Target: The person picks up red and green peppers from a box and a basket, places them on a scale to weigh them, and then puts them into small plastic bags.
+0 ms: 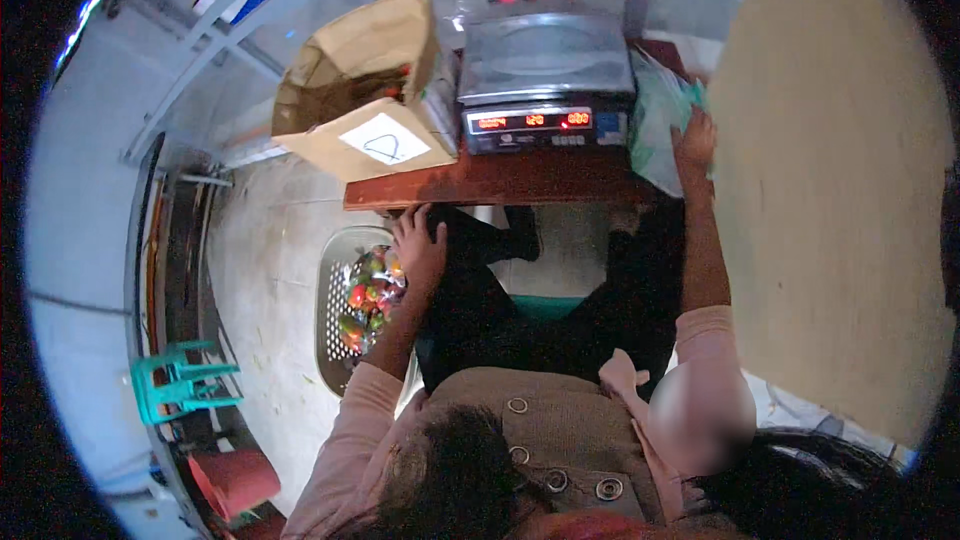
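My left hand (421, 246) rests on my knee beside the basket, fingers spread and holding nothing. Just left of it, a light perforated plastic basket (327, 330) on the floor holds several red, green and orange peppers (366, 292), some seemingly in clear wrap. At the table's right end my right hand (697, 142) grips thin greenish plastic bags (652, 127); its fingertips are partly hidden. Between the hands stands a digital weighing scale (544, 75) with a bare metal pan and lit red digits.
An open cardboard box (375, 142) with some red items inside overhangs the left end of the red-brown wooden table (517, 178). A large tan panel (817, 187) rises on the right. Teal stools (176, 382) and a red one (236, 480) stand at lower left.
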### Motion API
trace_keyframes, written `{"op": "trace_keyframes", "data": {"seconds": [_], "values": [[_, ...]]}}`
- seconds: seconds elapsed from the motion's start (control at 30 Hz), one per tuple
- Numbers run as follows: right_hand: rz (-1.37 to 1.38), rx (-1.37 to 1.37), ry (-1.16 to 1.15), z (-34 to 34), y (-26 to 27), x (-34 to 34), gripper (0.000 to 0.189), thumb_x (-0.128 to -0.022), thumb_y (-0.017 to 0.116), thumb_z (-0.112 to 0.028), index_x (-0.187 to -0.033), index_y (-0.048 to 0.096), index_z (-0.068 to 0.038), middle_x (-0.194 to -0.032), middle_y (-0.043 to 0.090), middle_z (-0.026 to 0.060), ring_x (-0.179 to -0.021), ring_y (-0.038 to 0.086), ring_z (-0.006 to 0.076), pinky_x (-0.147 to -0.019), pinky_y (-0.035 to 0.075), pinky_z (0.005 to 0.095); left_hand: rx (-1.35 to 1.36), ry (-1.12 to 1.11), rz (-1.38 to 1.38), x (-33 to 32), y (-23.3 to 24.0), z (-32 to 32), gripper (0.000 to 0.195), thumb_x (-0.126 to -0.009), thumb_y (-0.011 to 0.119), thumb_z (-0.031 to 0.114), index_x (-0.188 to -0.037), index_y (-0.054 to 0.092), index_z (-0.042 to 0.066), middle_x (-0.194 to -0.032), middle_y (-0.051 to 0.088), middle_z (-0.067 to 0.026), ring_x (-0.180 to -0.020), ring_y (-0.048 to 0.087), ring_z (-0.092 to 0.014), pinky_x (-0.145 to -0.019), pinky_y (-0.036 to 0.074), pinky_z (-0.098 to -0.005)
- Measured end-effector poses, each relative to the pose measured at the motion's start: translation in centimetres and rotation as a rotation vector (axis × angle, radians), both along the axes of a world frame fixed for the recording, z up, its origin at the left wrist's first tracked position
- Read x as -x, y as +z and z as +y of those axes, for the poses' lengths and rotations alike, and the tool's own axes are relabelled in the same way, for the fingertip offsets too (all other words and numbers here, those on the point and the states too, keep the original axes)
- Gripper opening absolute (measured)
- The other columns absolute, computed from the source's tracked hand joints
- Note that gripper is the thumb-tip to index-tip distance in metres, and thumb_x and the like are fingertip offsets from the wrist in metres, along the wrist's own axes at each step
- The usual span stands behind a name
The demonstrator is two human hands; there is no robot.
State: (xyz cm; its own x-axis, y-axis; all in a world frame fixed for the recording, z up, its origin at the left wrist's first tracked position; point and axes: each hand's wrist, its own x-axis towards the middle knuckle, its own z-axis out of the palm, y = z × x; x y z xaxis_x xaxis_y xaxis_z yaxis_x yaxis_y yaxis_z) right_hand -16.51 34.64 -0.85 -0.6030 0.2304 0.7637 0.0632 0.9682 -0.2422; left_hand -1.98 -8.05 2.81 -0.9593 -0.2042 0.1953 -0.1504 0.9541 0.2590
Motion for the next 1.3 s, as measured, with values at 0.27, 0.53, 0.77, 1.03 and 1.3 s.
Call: {"op": "trace_keyframes", "data": {"seconds": [0.27,0.53,0.77,1.03,1.3], "values": [[-0.059,0.286,0.263,0.8,2.6,-0.7,0.020,-0.078,0.054,-0.013,-0.091,0.054,0.002,-0.083,0.055,0.0197,-0.078,0.053,0.0352,-0.072,0.042,0.0417,-0.015,-0.022,0.084,-0.8,-0.8,-1.1,0.042,-0.074,0.056,0.022,-0.113,0.044,0.013,-0.118,0.040,-0.0084,-0.109,0.037,-0.030,-0.089,0.032,-0.0442],[-0.513,-0.008,1.019,-11.2,8.1,-13.4,0.020,-0.075,0.050,-0.013,-0.092,0.056,-0.004,-0.086,0.058,0.0139,-0.081,0.056,0.0288,-0.073,0.043,0.0389,-0.334,-0.580,0.282,-3.1,8.1,7.0,0.066,-0.064,0.067,0.019,-0.121,0.036,0.007,-0.126,0.035,-0.0154,-0.116,0.033,-0.031,-0.095,0.025,-0.0402],[-0.610,0.132,1.253,-13.1,16.3,-15.6,0.021,-0.074,0.054,-0.014,-0.093,0.056,-0.005,-0.072,0.055,0.0083,-0.071,0.056,0.0238,-0.067,0.043,0.0310,-0.748,-0.834,-0.168,-2.6,8.0,10.0,0.046,-0.072,0.063,0.025,-0.110,0.048,0.004,-0.103,0.054,-0.0125,-0.093,0.052,-0.027,-0.080,0.039,-0.0352],[-0.445,1.123,0.991,-11.2,17.6,-16.7,0.023,-0.082,0.052,-0.021,-0.097,0.055,-0.004,-0.073,0.051,-0.0007,-0.067,0.047,0.0073,-0.063,0.039,0.0217,-1.054,-0.576,-0.131,-3.7,11.6,10.7,0.020,-0.084,0.052,0.020,-0.090,0.055,0.001,-0.074,0.054,-0.0014,-0.065,0.044,-0.005,-0.058,0.037,-0.0205],[-0.490,1.146,0.974,-12.2,16.1,-15.8,0.021,-0.083,0.051,-0.023,-0.088,0.057,-0.004,-0.071,0.051,-0.0011,-0.065,0.046,0.0068,-0.061,0.038,0.0209,-1.174,-0.544,-0.173,-3.8,11.6,11.0,0.022,-0.084,0.053,0.022,-0.092,0.055,0.002,-0.074,0.052,0.0014,-0.065,0.043,-0.005,-0.058,0.036,-0.0195]]}}
